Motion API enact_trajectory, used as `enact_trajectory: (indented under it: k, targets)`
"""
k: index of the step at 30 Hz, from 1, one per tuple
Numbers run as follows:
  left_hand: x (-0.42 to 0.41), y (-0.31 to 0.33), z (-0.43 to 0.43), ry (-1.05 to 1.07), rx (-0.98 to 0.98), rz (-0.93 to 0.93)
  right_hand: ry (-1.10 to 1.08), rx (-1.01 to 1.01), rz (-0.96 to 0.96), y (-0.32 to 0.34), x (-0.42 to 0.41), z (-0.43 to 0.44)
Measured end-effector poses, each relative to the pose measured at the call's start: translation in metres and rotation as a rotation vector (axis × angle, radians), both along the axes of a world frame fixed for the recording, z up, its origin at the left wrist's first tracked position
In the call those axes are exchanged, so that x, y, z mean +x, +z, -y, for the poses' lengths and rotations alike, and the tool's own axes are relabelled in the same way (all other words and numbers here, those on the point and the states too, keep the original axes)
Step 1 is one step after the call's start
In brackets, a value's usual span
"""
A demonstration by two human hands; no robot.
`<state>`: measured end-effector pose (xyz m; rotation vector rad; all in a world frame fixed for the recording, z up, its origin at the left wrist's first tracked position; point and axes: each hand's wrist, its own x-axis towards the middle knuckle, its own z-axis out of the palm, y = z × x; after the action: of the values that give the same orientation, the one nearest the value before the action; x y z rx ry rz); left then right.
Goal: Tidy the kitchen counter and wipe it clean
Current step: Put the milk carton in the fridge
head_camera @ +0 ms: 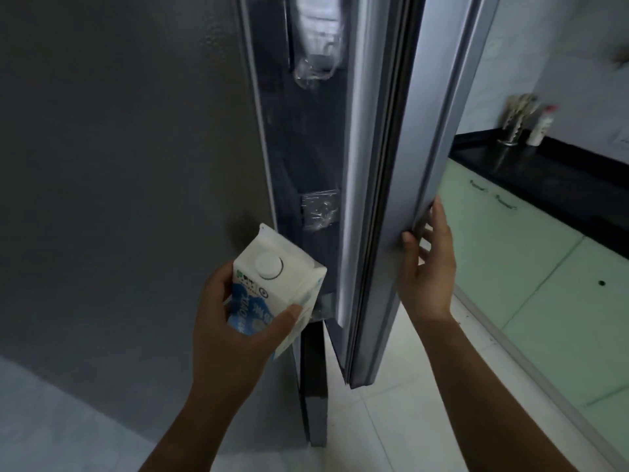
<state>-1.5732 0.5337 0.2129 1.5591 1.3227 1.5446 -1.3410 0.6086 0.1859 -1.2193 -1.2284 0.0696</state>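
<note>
One milk carton (pixel 272 287) seems nearly stowed: the left hand (pixel 235 311) grips it, the right hand (pixel 427 270) pinches the fridge door (pixel 391 165) edge just beside; the table (pixel 544 172), far right of both hands, likely awaits wiping

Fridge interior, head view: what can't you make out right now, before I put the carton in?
Head view only:
- Fridge interior: just a narrow dark gap shows; the fridge door hides the shelves, so free space is unknown.
- Carton: the left hand covers part of its print.
- Right hand: fingertips hidden behind the door edge.
- Counter: cut off by the door and the right edge; the bottle on it is blurred.
</note>
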Motion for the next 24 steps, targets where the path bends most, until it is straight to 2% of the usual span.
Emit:
enact_trajectory:
  k: [6,15,20,24]
  targets:
    - [0.054,-0.003,-0.019,-0.1,-0.082,0.046,-0.01,-0.113,-0.06,0.007,0.056,-0.004]
    - [0.134,-0.001,-0.062,-0.153,-0.121,0.04,-0.036,-0.231,0.046,0.016,0.147,-0.041]
    - [0.18,0.008,-0.087,-0.143,-0.094,0.068,-0.135,-0.235,0.215,0.026,0.185,-0.053]
    - [0.207,0.01,-0.103,-0.095,-0.071,0.093,-0.1,-0.089,0.358,0.038,0.198,-0.056]
